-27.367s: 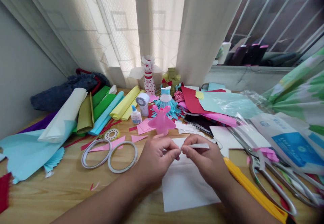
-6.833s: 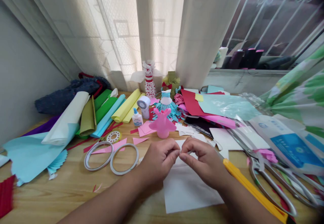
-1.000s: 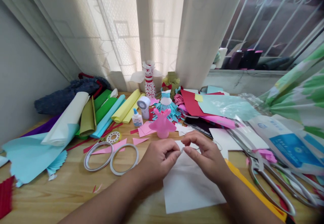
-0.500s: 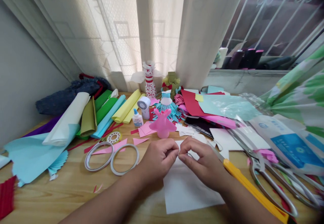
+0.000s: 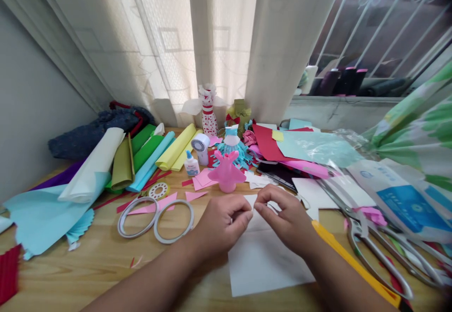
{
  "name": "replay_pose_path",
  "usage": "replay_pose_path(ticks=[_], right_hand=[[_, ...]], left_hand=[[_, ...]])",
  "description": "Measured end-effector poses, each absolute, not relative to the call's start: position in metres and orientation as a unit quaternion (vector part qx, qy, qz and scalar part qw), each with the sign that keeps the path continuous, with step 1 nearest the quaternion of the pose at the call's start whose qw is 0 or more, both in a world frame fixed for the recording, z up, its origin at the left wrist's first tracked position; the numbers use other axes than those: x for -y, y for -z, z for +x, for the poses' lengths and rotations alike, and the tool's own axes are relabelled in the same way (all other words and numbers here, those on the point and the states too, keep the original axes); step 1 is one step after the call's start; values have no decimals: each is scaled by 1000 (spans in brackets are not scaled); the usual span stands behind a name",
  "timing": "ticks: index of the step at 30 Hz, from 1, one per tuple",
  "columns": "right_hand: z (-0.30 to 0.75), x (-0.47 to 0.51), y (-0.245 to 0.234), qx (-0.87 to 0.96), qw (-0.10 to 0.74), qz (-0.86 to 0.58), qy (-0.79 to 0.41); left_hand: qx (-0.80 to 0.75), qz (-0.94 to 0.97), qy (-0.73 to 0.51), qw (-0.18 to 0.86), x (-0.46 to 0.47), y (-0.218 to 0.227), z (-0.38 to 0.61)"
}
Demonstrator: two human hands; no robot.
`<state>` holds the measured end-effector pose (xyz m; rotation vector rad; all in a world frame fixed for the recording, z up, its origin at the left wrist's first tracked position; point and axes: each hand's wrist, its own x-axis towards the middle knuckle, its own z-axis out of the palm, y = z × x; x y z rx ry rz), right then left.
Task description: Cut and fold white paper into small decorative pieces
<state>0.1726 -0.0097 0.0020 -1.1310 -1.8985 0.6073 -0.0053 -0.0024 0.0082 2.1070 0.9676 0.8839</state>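
White paper scrap (image 5: 251, 202) is pinched up between the two hands, just above the far edge of the white sheet (image 5: 268, 267), which lies flat on the tabletop (image 5: 70, 274). The step in hand looks like fine shaping of this scrap by hand, with neither hand holding a tool. Since the piece is so small, the next move calls for fingertip control, with both hands kept close together.

Left hand (image 5: 222, 222) sits at the sheet's left edge, its left fingers (image 5: 243, 211) closed narrowly on the scrap. Right hand (image 5: 287, 220) hovers over the sheet's far right part, its right fingers (image 5: 270, 204) curled in a narrow arc at the scrap's other side; whether they are gripping it, I cannot tell. Both forearms come in low from the lower corners of the view and angle toward each other, wrists slightly raised.

Left of the sheet lie two tape rolls (image 5: 155, 220), nearly touching each other. Yellow cutter (image 5: 349, 265) runs diagonally just right of the sheet, with shears (image 5: 377, 255) beyond it. Pink paper dress (image 5: 226, 175) stands just past the sheet's far edge, and a glue bottle (image 5: 191, 165) stands farther back to its left
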Motion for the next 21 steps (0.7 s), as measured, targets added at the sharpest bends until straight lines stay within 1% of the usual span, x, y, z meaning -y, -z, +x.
replay_pose_path(ticks=[4,7,10,13,15,18,21], right_hand=[[175,9,-1,756,425,-432,-248],[175,10,-1,768,413,-410,-268],[175,9,1,766,403,-426,-263],[175,9,2,747,423,-449,-250],[174,11,1,749,429,-437,-252],[171,14,0,781,411,-391,-261],[168,15,0,787,401,-401,-243]], left_hand=[[-389,792,-346,320,1,-8,-6],[-389,791,-347,320,1,-8,-5],[-398,788,-342,322,1,-9,-5],[-413,779,-341,326,1,-10,-6],[-416,777,-342,325,0,-10,-7],[-408,789,-337,313,-1,-8,-7],[-390,805,-331,300,-1,-6,-6]])
